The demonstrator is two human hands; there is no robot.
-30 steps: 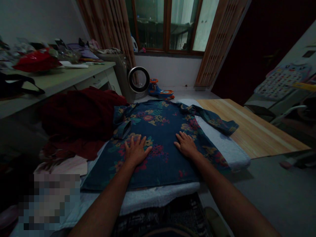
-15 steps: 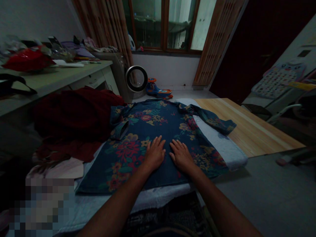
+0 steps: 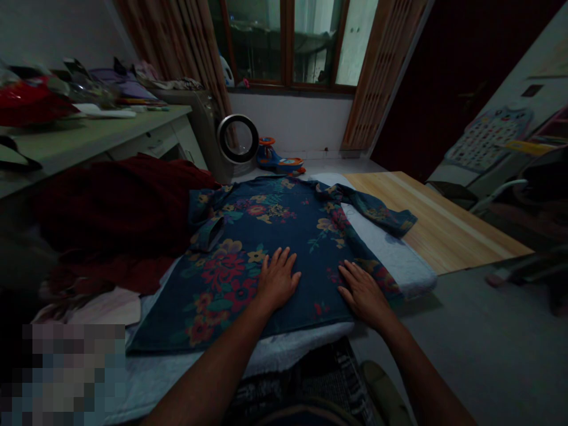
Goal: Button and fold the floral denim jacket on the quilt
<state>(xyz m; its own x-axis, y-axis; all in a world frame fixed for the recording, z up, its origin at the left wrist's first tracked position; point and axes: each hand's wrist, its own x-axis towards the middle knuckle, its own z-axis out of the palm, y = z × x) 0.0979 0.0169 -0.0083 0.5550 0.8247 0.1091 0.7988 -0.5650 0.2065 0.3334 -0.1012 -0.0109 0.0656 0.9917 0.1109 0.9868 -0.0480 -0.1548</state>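
Observation:
A dark blue garment with a flower print, a long-sleeved top (image 3: 284,236), lies spread out before me. Its right sleeve reaches out over the wooden board, while the left sleeve is folded in on itself. My left hand (image 3: 278,279) rests flat near the middle of the cloth with its fingers spread. Over the lower right part, close to the hem, my right hand (image 3: 364,294) lies with fingers stretched out. Neither hand holds anything. Under the top is a pale cloth (image 3: 399,260), showing along the front and right edges.
A dark red heap of fabric (image 3: 119,207) sits at the left, below a cluttered desk (image 3: 146,127). A light wooden board (image 3: 448,228) extends to the right. Behind are a washing machine with an open round door (image 3: 238,139) and a blue-orange ride-on toy (image 3: 279,160).
My right hand has slid right and slightly toward me across the top. My left hand stays in nearly the same spot on the cloth. The view has shifted a little.

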